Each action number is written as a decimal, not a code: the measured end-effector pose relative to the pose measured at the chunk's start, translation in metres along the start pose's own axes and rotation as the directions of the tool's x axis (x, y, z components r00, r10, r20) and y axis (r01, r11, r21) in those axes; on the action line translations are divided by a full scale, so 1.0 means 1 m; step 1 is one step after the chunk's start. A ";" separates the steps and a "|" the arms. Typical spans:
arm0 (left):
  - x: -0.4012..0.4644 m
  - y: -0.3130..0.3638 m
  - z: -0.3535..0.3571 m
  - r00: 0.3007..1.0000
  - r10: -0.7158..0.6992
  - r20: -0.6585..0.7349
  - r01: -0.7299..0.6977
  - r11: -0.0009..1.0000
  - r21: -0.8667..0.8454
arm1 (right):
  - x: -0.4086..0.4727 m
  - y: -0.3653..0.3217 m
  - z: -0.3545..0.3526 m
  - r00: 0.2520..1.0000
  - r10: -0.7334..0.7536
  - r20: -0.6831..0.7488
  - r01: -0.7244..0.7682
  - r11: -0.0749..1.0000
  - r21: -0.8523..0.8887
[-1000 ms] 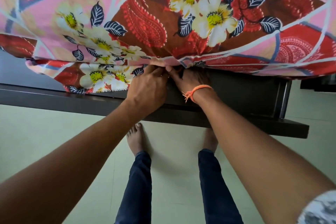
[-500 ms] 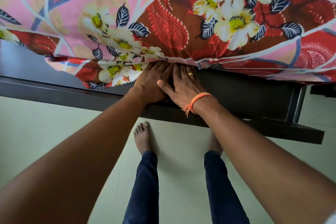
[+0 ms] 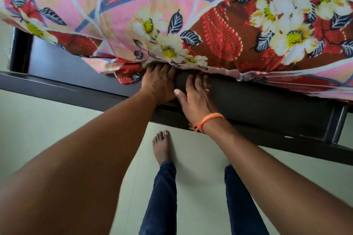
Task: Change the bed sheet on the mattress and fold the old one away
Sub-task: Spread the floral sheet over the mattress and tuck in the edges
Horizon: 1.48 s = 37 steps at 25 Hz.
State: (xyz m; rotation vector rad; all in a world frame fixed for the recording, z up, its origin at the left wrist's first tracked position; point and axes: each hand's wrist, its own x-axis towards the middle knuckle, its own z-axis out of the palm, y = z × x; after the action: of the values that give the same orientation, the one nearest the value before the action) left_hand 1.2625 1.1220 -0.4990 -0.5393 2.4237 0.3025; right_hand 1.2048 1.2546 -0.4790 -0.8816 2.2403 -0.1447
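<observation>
A bed sheet (image 3: 191, 25) printed with pink, red and brown panels and white flowers covers the mattress and fills the upper part of the head view. Its edge hangs over the side of the dark bed frame (image 3: 267, 112). My left hand (image 3: 159, 84) presses flat against the frame side, its fingertips hidden under the sheet's edge. Beside it, my right hand (image 3: 196, 97), with a ring and an orange wrist thread, also has straight fingers pushed up under the sheet's edge. A loose fold of sheet (image 3: 122, 70) hangs left of my left hand.
The dark frame has a lower ledge (image 3: 57, 89) running left to right. Pale floor tiles (image 3: 47, 124) lie below it. My legs in blue trousers and a bare foot (image 3: 162, 147) stand close to the frame. A dark frame post (image 3: 21, 49) shows at far left.
Both hands went from pinching the sheet's edge to lying flat with fingers pushed under it. The view has shifted right along the bed, and the hanging fold by my left hand is shorter.
</observation>
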 end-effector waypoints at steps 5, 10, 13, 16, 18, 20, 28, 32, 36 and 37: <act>-0.017 -0.010 0.000 0.985 0.146 -0.093 -0.150 0.988 -0.046 | 0.019 -0.006 -0.005 0.986 -0.145 0.078 0.155 0.978 -0.140; -0.066 -0.056 0.010 0.992 -0.039 -0.124 -0.001 0.952 -0.306 | 0.038 -0.042 0.005 0.997 0.078 0.028 -0.076 0.994 -0.076; -0.056 -0.065 0.007 0.995 -0.037 -0.088 0.013 0.965 -0.260 | 0.050 -0.080 0.014 0.964 0.266 0.008 -0.266 0.964 -0.008; -0.028 -0.084 -0.002 0.995 -0.078 -0.066 0.063 0.976 -0.210 | 0.036 -0.080 0.008 0.971 0.238 -0.027 -0.237 0.971 0.016; -0.020 -0.099 -0.004 0.997 -0.068 -0.026 0.062 0.983 -0.171 | 0.022 -0.074 0.003 0.998 0.066 0.021 -0.067 0.997 0.049; -0.014 -0.107 -0.003 0.998 -0.034 -0.045 0.027 0.991 -0.131 | 0.011 -0.074 0.008 0.984 -0.172 0.051 0.172 0.985 0.002; -0.065 -0.138 -0.009 0.941 -0.084 -0.329 0.008 0.974 -0.228 | 0.063 -0.108 0.020 0.990 -0.113 0.078 0.123 0.983 -0.134; -0.069 -0.165 -0.003 0.959 -0.141 -0.245 0.071 0.959 -0.274 | 0.072 -0.148 0.025 0.993 0.101 0.068 -0.098 0.994 -0.053; -0.041 -0.174 -0.010 0.991 -0.092 -0.093 0.087 0.995 -0.048 | 0.037 -0.159 0.025 0.976 -0.165 0.144 0.168 0.986 -0.009; -0.038 -0.181 -0.012 0.992 -0.104 -0.073 0.104 0.995 -0.007 | 0.031 -0.159 0.023 0.938 -0.294 0.182 0.298 0.954 0.004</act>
State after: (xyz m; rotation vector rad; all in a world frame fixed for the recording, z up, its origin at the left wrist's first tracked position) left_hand 1.3643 0.9689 -0.4813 -0.6869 2.4549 0.2464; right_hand 1.2916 1.1175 -0.4600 -1.1948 1.9353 -0.1695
